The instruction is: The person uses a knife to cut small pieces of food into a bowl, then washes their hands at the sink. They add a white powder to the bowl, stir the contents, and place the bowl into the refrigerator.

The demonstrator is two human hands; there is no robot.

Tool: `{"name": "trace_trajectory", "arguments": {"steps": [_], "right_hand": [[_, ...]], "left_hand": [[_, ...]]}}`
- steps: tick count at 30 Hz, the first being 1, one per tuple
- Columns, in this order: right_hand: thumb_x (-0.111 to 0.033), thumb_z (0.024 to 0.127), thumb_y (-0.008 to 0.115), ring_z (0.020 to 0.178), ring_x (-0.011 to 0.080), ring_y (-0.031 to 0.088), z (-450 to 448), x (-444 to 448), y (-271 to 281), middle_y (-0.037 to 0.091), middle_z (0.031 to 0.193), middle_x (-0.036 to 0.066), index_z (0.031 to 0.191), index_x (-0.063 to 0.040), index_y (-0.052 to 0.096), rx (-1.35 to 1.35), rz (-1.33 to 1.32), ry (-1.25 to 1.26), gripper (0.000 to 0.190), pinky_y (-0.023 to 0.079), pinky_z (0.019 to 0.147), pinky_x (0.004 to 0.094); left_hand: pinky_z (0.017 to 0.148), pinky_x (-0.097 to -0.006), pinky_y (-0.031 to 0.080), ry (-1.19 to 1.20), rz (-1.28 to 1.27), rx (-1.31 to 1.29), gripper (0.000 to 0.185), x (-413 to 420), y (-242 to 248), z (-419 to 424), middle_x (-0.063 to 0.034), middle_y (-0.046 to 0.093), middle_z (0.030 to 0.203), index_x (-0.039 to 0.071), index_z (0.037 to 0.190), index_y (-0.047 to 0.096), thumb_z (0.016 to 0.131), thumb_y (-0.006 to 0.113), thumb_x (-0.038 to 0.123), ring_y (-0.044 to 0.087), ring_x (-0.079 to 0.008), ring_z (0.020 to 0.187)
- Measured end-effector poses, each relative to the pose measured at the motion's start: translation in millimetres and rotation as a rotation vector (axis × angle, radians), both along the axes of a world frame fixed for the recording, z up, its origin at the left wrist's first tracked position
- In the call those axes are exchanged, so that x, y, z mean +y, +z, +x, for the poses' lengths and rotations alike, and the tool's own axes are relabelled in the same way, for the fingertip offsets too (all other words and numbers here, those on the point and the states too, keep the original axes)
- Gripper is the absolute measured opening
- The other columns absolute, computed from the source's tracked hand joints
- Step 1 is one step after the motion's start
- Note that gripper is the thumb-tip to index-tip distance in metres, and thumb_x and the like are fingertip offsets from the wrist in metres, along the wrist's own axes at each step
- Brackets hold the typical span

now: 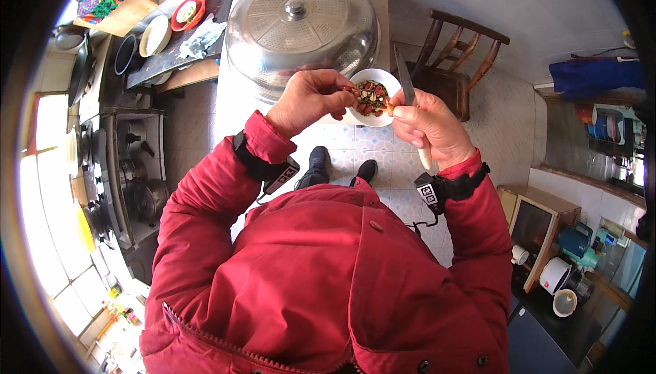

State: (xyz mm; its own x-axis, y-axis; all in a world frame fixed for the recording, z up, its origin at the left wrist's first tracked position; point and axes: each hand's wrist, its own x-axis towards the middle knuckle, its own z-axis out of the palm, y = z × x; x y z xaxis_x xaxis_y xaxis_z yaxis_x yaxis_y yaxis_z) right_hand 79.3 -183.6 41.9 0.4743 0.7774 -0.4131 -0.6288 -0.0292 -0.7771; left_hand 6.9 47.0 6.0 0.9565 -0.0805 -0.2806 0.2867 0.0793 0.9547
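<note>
My left hand [307,101] pinches a small reddish-brown piece of food [352,91] at the left rim of a white bowl [393,84]. Inside the bowl lies a mix of red-brown pieces, pale nuts or seeds and dark green bits [371,98]. On the bowl's right side, my right hand [438,127] grips a knife [403,74], its blade pointing away from me and its pale handle showing below the palm. Between that thumb and finger is a small orange-brown piece [390,109]; what exactly it is, I cannot tell.
A large steel steamer with a domed lid [302,20] stands on the table just beyond my left hand. A wooden chair [456,61] is at the right. Leftward, a dark counter [169,64] holds a red bowl [201,21], a cream bowl [155,35] and a cloth [204,37].
</note>
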Motion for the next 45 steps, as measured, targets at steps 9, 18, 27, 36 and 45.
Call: {"name": "trace_trajectory", "arguments": {"steps": [9,18,27,36,45], "right_hand": [[-0.012,0.090,0.058,0.042,0.0030,0.033,3,-59,-1,0.038,0.053,-0.007,0.094,-0.005,0.059,-0.037,0.152,-0.192,0.008,0.027,0.043,0.0190],[-0.012,0.092,0.055,0.043,0.0032,0.032,-14,-112,-21,0.041,0.056,-0.005,0.097,-0.004,0.060,0.026,0.142,-0.290,0.010,0.027,0.041,0.0189],[-0.015,0.093,0.055,0.040,0.0031,0.030,-20,-138,-10,0.038,0.050,-0.006,0.097,-0.002,0.060,0.140,0.348,-0.310,0.015,0.025,0.042,0.0191],[-0.011,0.081,0.067,0.042,0.0107,0.043,-20,-124,37,0.057,0.062,0.007,0.086,0.002,0.059,0.141,0.571,-0.016,0.016,0.030,0.038,0.0252],[-0.004,0.078,0.069,0.049,0.0119,0.049,-16,-90,69,0.058,0.064,0.004,0.082,0.001,0.061,0.239,1.006,0.304,0.011,0.034,0.045,0.0263]], "left_hand": [[0.071,-0.0253,0.053,0.037,0.079,0.108,0.027,-13,-60,26,-0.0068,0.067,0.090,-0.003,0.110,0.064,0.089,0.059,0.013,0.063,-0.0127,0.074],[0.069,-0.0283,0.055,-0.009,0.553,0.068,0.026,-45,-158,70,-0.0108,0.069,0.085,-0.002,0.105,0.068,0.081,0.060,0.008,0.066,-0.0163,0.071],[0.068,-0.0303,0.055,0.085,0.810,0.043,0.041,-46,-217,91,-0.0123,0.070,0.086,0.004,0.110,0.066,0.074,0.072,0.023,0.067,-0.0174,0.071],[0.064,-0.0389,0.053,0.006,0.932,-0.102,0.020,-51,-247,73,-0.0157,0.066,0.072,0.008,0.086,0.069,0.075,0.066,0.024,0.066,-0.0298,0.067],[0.078,-0.0450,0.050,-0.324,1.212,0.027,0.027,-88,-250,67,-0.0210,0.062,0.096,0.004,0.090,0.065,0.071,0.062,0.022,0.062,-0.0379,0.087]]}}
